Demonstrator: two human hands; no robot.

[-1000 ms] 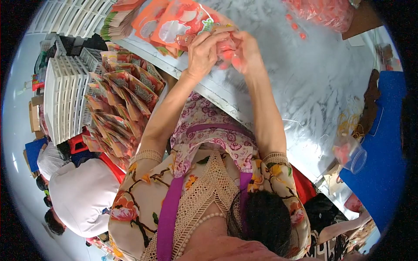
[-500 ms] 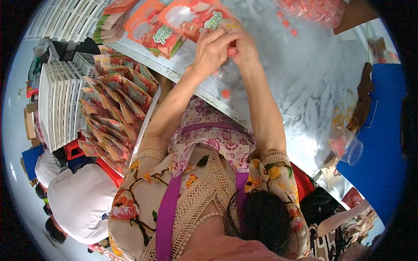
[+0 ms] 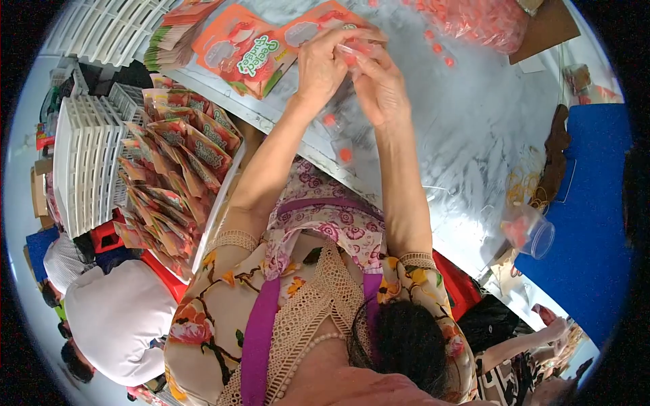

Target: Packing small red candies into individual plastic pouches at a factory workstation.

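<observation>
Over the far middle of the table, my left hand (image 3: 320, 71) and my right hand (image 3: 380, 84) come together with bent, closed fingers. Between their fingertips they pinch a small red candy in a clear wrapper (image 3: 351, 57). Partly behind them lies a flat orange pouch (image 3: 308, 32). Left of my left hand another orange pouch (image 3: 247, 57) lies flat, printed with fruit pictures. Nearer me, by the table edge below my wrists, lie one wrapped red candy (image 3: 329, 120) and a second wrapped candy (image 3: 345, 155).
A stack of pouches (image 3: 169, 40) stands at the far left corner. Filled pouches (image 3: 183, 162) crowd a white crate at left, beside stacked white crates (image 3: 84, 166). At far right are a heap of pink-red candies (image 3: 474, 24) and cardboard (image 3: 548, 30). A clear cup (image 3: 535, 233) lies right.
My hands have turned and spread slightly, and the red candy now shows between the fingertips instead of near my right palm. The pouch behind them is more uncovered. The view has shifted a little.
</observation>
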